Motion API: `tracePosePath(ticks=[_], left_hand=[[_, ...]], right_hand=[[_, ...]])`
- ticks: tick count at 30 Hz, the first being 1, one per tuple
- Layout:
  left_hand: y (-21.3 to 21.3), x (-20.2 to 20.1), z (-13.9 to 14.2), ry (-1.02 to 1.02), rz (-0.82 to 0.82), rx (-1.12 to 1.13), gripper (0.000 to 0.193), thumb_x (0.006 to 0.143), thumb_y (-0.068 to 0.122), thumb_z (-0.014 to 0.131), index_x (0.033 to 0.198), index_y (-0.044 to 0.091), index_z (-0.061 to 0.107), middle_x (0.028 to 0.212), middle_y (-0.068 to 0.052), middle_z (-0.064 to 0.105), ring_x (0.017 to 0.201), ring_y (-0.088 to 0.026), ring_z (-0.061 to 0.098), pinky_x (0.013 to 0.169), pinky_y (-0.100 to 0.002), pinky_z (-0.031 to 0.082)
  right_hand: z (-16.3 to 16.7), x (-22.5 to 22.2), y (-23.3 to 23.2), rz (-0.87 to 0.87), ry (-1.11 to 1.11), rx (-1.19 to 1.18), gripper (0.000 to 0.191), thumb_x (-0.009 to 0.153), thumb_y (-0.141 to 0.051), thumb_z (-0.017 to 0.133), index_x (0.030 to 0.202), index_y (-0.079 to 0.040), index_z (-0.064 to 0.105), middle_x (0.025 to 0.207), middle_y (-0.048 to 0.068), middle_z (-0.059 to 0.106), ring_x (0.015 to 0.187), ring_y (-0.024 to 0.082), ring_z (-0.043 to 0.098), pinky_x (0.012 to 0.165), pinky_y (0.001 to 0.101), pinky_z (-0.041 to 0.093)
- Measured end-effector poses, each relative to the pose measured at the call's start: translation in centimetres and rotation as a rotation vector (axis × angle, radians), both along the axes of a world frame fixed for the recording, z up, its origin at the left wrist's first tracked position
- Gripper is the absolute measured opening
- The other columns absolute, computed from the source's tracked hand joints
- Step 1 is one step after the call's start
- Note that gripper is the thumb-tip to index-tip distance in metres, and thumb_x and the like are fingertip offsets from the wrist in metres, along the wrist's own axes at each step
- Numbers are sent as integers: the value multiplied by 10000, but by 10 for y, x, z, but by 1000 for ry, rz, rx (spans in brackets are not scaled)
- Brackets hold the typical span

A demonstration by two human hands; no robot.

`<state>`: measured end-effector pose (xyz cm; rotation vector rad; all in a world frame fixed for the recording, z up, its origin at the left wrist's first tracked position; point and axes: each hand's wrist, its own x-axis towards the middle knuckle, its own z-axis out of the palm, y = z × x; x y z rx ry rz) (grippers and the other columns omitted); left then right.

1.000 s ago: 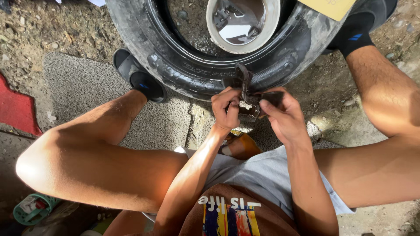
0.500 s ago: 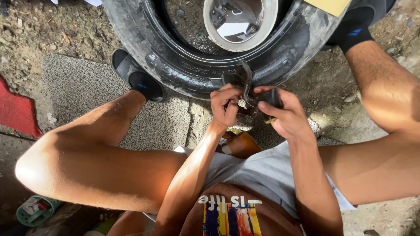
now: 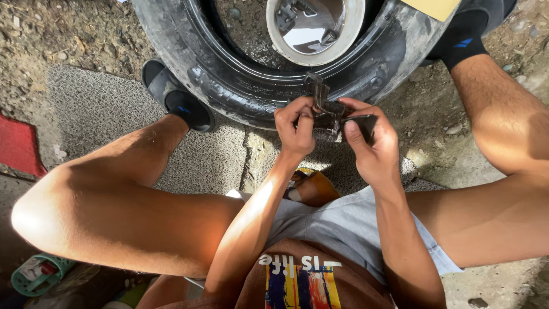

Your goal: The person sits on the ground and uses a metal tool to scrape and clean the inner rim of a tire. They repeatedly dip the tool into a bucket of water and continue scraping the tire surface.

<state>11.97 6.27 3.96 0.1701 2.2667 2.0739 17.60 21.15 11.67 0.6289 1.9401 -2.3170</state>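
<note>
1. Head view: left hand [image 3: 297, 123] closed, fingers pinching one end of a dark rubber patch strip [image 3: 327, 114]; right hand [image 3: 369, 143] closed too, thumb and fingers gripping the other end.
2. Strip held in the air just in front of the black tyre [image 3: 229, 86], at the near wall, above the grey mat [image 3: 97, 109] on the ground.
3. Best handled with both grips close to the strip's middle, so no slack twists.
4. Worth keeping thumbs off any tacky face; cannot tell which side that is.
5. Better kept clear of the gritty dirt [image 3: 63, 34] along the mat's far edge.
6. White bowl-like rim [image 3: 349, 40] inside the tyre, apart from both hands.
</note>
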Motion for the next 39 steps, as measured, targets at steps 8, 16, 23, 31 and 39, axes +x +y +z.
tracePosePath(ticks=[8,16,23,31,39], left_hand=[[10,0,7,-34,60,-29,196,872,71,490,854,-19,664,560,6,476,489,-58,427,499,-272,296],[15,3,6,-56,147,26,226,914,83,462,865,-14,661,616,-4,545,530,-59,450,506,-262,319],[15,5,1,-14,162,-3,255,934,62,459,907,-50,687,673,-28,618,536,-80,511,500,-275,364],[20,6,-1,74,198,-49,227,933,50,467,900,-45,670,685,-40,640,499,-82,480,491,-278,347],[15,4,7,-47,204,-36,256,952,52,470,911,-57,699,702,-68,675,536,-84,546,491,-277,388]], right_hand=[[-11,-12,-18,-185,38,-23,282,883,67,696,871,-50,440,1272,279,653,1064,96,692,871,219,571],[-24,-10,-13,-153,78,7,375,1001,68,710,838,-64,400,1229,305,701,923,97,666,692,233,529],[-25,-15,-11,-196,28,157,444,1050,88,755,825,-61,402,859,252,672,822,99,599,663,256,488],[-17,-23,-11,-198,-108,69,401,995,28,748,784,-76,423,782,126,618,703,110,594,548,255,472],[-19,-24,-12,-162,-26,175,447,990,43,766,778,-82,393,808,84,622,718,44,565,538,227,436]])
